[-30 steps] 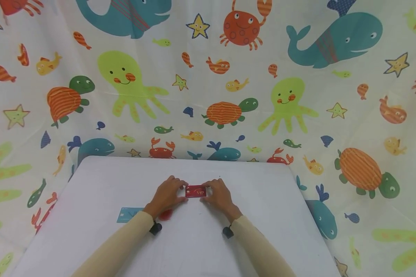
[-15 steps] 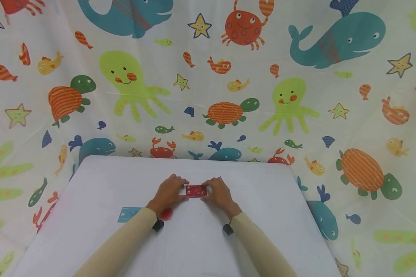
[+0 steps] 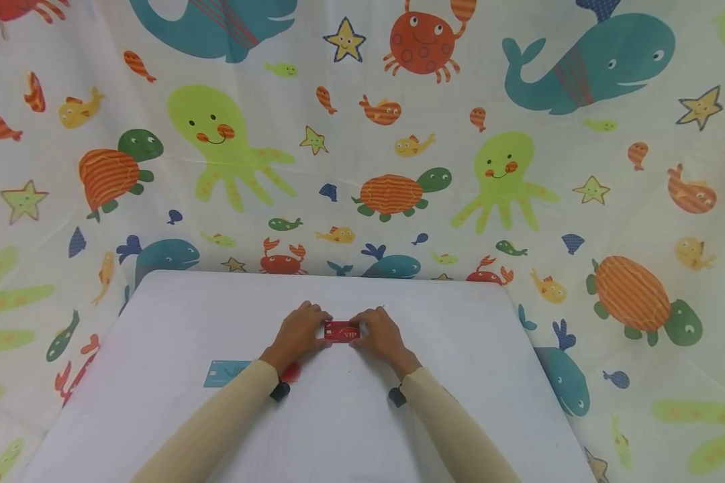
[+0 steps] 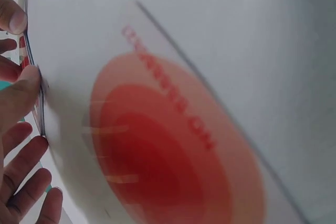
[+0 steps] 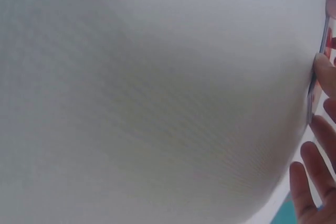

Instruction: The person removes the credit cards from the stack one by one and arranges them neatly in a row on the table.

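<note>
In the head view a red VIP card (image 3: 340,332) is held level at the middle of the white table. My left hand (image 3: 299,334) pinches its left end between thumb and fingers. The right end is gripped the same way by my right hand (image 3: 382,337). Both wrist views show the card edge-on, close over the tabletop, with thumbs (image 4: 27,85) along its near edge. Under my left wrist lies a pale card with red circles (image 4: 157,161) and a printed number; my left forearm partly hides it in the head view.
A blue card (image 3: 222,374) lies left of my left forearm, partly covered by the sleeve. The white table (image 3: 459,349) reaches back to a curtain (image 3: 338,168) printed with sea animals. Small dark wrist cameras (image 3: 397,397) sit under both wrists.
The red card stays between both hands at almost the same spot. My left hand has shifted slightly right and its wrist has risen a little; the right hand barely moves.
</note>
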`<act>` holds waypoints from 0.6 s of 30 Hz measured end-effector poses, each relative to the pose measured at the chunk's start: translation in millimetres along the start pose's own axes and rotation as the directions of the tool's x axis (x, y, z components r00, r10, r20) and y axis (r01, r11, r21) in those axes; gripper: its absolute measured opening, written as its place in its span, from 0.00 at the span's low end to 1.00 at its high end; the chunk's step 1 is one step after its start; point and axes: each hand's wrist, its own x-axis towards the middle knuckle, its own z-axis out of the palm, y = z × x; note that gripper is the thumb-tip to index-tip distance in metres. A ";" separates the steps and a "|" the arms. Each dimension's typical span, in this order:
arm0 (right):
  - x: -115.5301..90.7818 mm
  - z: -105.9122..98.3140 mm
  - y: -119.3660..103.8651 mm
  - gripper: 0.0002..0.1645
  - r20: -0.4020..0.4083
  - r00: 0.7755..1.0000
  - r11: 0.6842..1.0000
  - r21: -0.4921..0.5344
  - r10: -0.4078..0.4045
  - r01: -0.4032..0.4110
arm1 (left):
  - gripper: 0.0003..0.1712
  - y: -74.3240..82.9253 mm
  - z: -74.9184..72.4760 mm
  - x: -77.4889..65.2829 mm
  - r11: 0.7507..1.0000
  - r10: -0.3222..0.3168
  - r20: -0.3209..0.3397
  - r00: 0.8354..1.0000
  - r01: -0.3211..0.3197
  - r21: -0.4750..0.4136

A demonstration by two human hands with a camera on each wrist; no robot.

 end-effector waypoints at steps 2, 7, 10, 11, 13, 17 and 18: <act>0.1 0.1 -0.2 0.27 0.004 1.000 1.000 -0.002 0.003 -0.003 | 0.36 -0.1 0.7 0.7 1.000 0.002 0.002 1.000 -0.002 0.009; 0.5 0.5 -0.7 0.26 0.006 1.000 1.000 -0.010 -0.003 0.004 | 0.34 0.5 -0.5 1.2 1.000 0.005 0.010 1.000 -0.005 -0.003; 0.6 0.6 -0.7 0.26 0.002 1.000 1.000 -0.012 -0.011 0.011 | 0.34 0.5 -1.1 1.6 1.000 0.000 0.017 1.000 0.000 -0.009; 0.7 0.7 -0.6 0.26 0.004 1.000 1.000 -0.015 -0.010 0.010 | 0.34 0.4 -1.0 1.9 1.000 -0.003 0.021 1.000 0.003 -0.008; 0.6 0.4 -0.7 0.25 0.001 1.000 1.000 -0.018 -0.010 0.010 | 0.33 0.4 -0.9 2.8 1.000 -0.007 0.026 1.000 0.007 -0.008; -0.1 0.0 -1.1 0.24 -0.013 1.000 1.000 -0.019 -0.018 0.017 | 0.33 -0.1 -0.7 4.2 1.000 -0.014 0.034 0.999 0.014 0.012; -0.6 -0.4 -1.4 0.24 -0.017 1.000 1.000 -0.017 -0.020 0.020 | 0.33 -0.1 -0.9 4.4 1.000 -0.016 0.033 0.999 0.016 0.014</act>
